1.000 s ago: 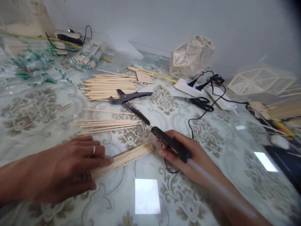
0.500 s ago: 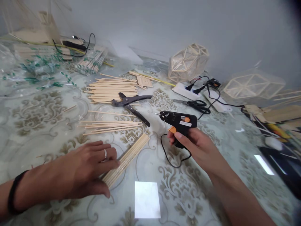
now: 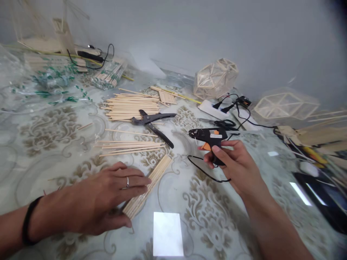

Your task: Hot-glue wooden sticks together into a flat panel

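Note:
My left hand [image 3: 108,198], with a ring and a black wristband, holds a flat row of wooden sticks [image 3: 157,177] against the table. Its fingers reach across the top and the thumb is at the near end. In my right hand [image 3: 233,162] is a black glue gun [image 3: 210,136], raised above the table. Its nozzle points left and a finger is near the orange trigger. The gun's cord loops below the hand. Just beyond the row lie loose sticks [image 3: 132,147] and a dark hand cutter [image 3: 154,122], its jaws resting by a larger pile of sticks [image 3: 132,104].
A white power strip [image 3: 214,109] with black plugs and a pair of scissors [image 3: 226,124] lie behind the glue gun. Two stick-frame shapes [image 3: 215,79] stand near the wall. Wrapped stick bundles [image 3: 110,74] are at the back left. A dark tablet-like device [image 3: 320,198] lies at right.
My left hand has shifted right, its fingers reaching farther over the row of sticks. The glue gun has moved slightly right and its cord loop has swung. The view has tilted a little.

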`<state>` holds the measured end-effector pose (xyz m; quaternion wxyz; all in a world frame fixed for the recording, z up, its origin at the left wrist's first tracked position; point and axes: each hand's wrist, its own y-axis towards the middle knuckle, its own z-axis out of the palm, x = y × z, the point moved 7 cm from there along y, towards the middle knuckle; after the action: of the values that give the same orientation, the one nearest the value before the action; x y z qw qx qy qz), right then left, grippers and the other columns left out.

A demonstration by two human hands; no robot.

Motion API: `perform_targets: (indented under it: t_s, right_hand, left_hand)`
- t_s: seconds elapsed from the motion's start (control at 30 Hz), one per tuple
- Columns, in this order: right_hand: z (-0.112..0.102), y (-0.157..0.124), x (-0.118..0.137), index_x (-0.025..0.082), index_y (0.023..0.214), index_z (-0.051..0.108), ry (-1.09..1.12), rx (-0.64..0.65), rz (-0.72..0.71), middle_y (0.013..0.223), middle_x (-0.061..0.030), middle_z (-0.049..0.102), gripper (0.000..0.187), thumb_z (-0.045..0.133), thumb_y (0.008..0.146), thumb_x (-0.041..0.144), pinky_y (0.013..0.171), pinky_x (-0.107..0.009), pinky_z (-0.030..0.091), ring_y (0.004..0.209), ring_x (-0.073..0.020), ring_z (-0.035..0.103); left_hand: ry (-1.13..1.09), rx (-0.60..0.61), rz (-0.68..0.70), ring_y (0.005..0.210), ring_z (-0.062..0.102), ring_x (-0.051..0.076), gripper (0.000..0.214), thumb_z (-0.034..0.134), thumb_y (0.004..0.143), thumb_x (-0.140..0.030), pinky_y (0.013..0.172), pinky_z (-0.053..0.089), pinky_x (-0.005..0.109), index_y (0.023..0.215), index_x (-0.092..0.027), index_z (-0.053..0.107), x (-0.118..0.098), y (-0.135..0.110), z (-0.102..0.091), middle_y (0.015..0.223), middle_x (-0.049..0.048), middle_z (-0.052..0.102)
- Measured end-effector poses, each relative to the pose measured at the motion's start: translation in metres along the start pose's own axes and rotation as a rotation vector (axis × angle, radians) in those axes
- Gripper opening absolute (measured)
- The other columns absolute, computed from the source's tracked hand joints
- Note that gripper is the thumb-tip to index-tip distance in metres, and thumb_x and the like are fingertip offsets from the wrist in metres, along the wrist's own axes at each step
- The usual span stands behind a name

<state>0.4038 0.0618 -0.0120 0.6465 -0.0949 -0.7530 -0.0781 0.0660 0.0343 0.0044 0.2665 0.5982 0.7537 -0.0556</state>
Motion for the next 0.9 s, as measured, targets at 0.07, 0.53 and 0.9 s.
perform_targets:
  t_s: [0.07, 0.53, 0.9]
  right_hand:
    - [-0.003, 0.000, 0.002, 0.034, 0.099, 0.047, 0.010, -0.010, -0.020, 0.084, 0.0051, 0.084, 0.059, 0.097, 0.083, 0.061, 0.055, -0.029, 0.058, 0.065, -0.0201, 0.077]
    - [0.010, -0.006, 0.006, 0.029, 0.114, 0.083, 0.142, 0.145, 0.077, 0.112, -0.0084, 0.088, 0.027, 0.078, 0.094, 0.047, 0.083, -0.047, 0.073, 0.098, -0.0320, 0.086]
    - [0.015, -0.021, 0.010, 0.035, 0.118, 0.085, -0.138, 0.266, -0.062, 0.101, -0.0066, 0.085, 0.038, 0.094, 0.086, 0.054, 0.076, -0.042, 0.071, 0.085, -0.0287, 0.085]
  left_hand:
    - [0.011, -0.001, -0.014, 0.140, 0.069, 0.032, 0.057, 0.076, 0.104, -0.044, 0.116, 0.054, 0.047, 0.150, -0.017, 0.055, -0.001, 0.001, 0.003, 0.151, 0.0155, 0.074]
    - [-0.073, 0.072, -0.060, 0.132, 0.070, 0.031, 0.051, 0.083, 0.090, -0.026, 0.119, 0.057, 0.049, 0.137, -0.021, 0.063, -0.018, 0.007, 0.003, 0.142, 0.0107, 0.074]
    - [0.033, 0.049, -0.007, 0.158, 0.057, 0.034, 0.056, 0.085, 0.091, -0.035, 0.133, 0.047, 0.056, 0.140, -0.017, 0.065, -0.021, 0.004, 0.005, 0.163, 0.0188, 0.064]
